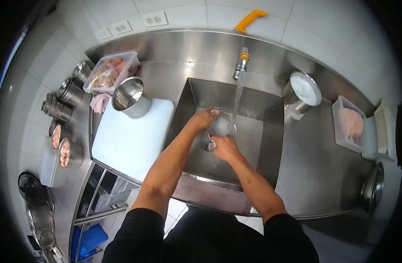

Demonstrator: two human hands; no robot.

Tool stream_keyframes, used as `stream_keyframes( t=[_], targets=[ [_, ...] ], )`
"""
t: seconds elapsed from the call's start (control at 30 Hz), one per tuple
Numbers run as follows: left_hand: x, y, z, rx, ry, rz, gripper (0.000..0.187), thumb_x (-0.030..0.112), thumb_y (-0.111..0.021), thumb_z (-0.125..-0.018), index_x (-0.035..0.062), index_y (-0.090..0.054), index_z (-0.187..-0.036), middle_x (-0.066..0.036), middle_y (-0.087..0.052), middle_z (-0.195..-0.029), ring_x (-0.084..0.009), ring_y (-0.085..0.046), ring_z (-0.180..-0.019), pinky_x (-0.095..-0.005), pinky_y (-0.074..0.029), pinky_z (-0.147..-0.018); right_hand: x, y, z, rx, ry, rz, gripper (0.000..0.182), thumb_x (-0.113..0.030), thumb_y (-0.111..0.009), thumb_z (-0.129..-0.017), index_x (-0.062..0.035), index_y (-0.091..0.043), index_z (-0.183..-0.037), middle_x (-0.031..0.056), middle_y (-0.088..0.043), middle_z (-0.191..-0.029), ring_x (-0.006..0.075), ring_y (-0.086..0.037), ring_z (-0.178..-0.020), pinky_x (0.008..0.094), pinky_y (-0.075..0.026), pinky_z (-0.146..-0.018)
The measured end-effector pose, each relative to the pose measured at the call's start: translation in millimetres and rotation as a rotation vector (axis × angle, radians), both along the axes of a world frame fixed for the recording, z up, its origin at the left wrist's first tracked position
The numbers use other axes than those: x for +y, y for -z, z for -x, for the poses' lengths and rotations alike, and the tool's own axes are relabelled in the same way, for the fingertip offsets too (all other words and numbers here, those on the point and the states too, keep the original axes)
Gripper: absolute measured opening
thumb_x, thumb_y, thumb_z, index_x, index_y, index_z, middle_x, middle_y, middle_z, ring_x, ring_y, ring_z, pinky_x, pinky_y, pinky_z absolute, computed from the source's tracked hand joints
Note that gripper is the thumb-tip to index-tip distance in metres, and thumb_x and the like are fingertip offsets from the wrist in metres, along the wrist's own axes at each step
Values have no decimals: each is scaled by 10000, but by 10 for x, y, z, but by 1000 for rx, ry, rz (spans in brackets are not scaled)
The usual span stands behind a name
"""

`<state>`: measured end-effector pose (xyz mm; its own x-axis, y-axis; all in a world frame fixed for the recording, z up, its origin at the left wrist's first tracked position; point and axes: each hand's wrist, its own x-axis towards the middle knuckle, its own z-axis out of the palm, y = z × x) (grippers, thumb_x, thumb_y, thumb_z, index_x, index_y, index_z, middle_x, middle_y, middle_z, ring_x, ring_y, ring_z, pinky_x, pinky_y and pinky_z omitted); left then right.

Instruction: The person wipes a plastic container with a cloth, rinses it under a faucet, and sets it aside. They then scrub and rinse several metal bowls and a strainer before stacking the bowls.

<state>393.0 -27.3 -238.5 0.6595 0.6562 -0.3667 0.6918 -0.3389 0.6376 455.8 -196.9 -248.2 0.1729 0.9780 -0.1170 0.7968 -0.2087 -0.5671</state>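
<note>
Two hands meet over the sink (267, 131) — the left hand (204, 119) clasps the rim of a round metal container (221, 126), while the right hand (226, 147) pinches a pale pink cloth (211, 147) against its near edge. The container is in the basin, below the faucet (240, 68), with water (239, 94) running down to it. Left of the sink, a steel pot (141, 106) stands on a white board (131, 136) — both on the bench (324, 175).

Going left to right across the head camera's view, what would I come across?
Black fan → white cutting board → left hand → faucet → metal pot with white contents → plastic tub
</note>
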Motion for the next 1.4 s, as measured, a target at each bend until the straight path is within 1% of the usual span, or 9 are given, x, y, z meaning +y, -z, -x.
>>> stream_keyframes(
  t=[0.17, 0.4, 0.6, 0.8, 0.97, 1.07, 1.2, 1.3, 1.4],
  targets=[
    [151, 94, -843, -379, -171, 188, 744, 428, -511, -934, -11, -274, -1485, -261, -374, -1473, -378, -326, -1395, -412, -288, -1129, -136, -330, -187, 163, 59, 249, 431, -334, -657, -855, -75, -643, -1199, 183, -666, -1131, 348, -636, -1053, 436, -489, -896],
    [226, 111, -1646, -164, 398, -890, 644, 360, -534, -918, 42, -356, -1448, -224, -319, -1516, -355, -293, -1417, -521, -285, -1119, -555, -173, -466, 262, 138, 334, 542, -404, -681, -841, -83, -607, -1272, 186, -637, -1206, 348, -596, -1143, 407, -455, -971],
    [-319, -424, -1148, -173, 382, -446, 650, 448, -578, -894, 54, -466, -1399, -204, -378, -1489, -403, -288, -1404, -571, -240, -1126, -515, 305, -707, 351, 402, 118, 513, -402, -661, -853, -48, -625, -1223, 214, -631, -1196, 365, -583, -1158, 419, -453, -966],
    [-1004, 298, -143, -574, -881, 905, 925, 688, -562, -842, 41, -322, -1459, -157, -440, -1433, -311, -457, -1288, -417, -374, -1069, 42, 135, -417, 438, 731, -228, 555, -339, -617, -885, 44, -535, -1279, 267, -608, -1209, 392, -577, -1162, 421, -442, -981],
    [-970, 457, 66, -1180, -734, 1151, 918, 763, -547, -795, 70, -417, -1382, -138, -505, -1323, -289, -531, -1166, -422, -447, -995, 278, -104, 133, 697, 599, -348, 564, -271, -595, -878, 53, -480, -1324, 295, -507, -1333, 428, -485, -1253, 446, -397, -1039],
    [-679, 217, 153, -1176, -735, 1129, 875, 778, -488, -815, 72, -480, -1331, -112, -552, -1240, -290, -540, -1133, -468, -439, -993, 205, 271, 97, 418, 49, -598, 569, -230, -602, -846, 20, -483, -1344, 276, -483, -1369, 418, -445, -1293, 455, -360, -1081],
    [-523, 240, 258, -1207, -629, 1312, 952, 792, -502, -786, 37, -454, -1363, -177, -526, -1320, -351, -498, -1223, -494, -399, -1057, 53, -133, -322, -199, -214, -259, 469, -189, -576, -832, -35, -586, -1275, 253, -523, -1337, 405, -471, -1266, 454, -344, -1098],
    [-827, -43, 113, -1214, -718, 1358, 891, 780, -490, -802, 43, -513, -1303, -154, -568, -1247, -315, -552, -1132, -477, -450, -990, 383, 236, -250, 75, 45, -203, 383, -230, -565, -844, -21, -643, -1156, 260, -591, -1218, 430, -524, -1180, 474, -408, -1018],
    [-479, 900, 61, -1404, -262, 1633, 856, 806, -510, -772, 95, -552, -1248, -117, -598, -1168, -270, -589, -1008, -433, -499, -879, 510, 345, 77, 299, 355, -426, 468, -231, -530, -861, 26, -549, -1251, 294, -573, -1218, 445, -548, -1127, 489, -416, -988]
  ],
)
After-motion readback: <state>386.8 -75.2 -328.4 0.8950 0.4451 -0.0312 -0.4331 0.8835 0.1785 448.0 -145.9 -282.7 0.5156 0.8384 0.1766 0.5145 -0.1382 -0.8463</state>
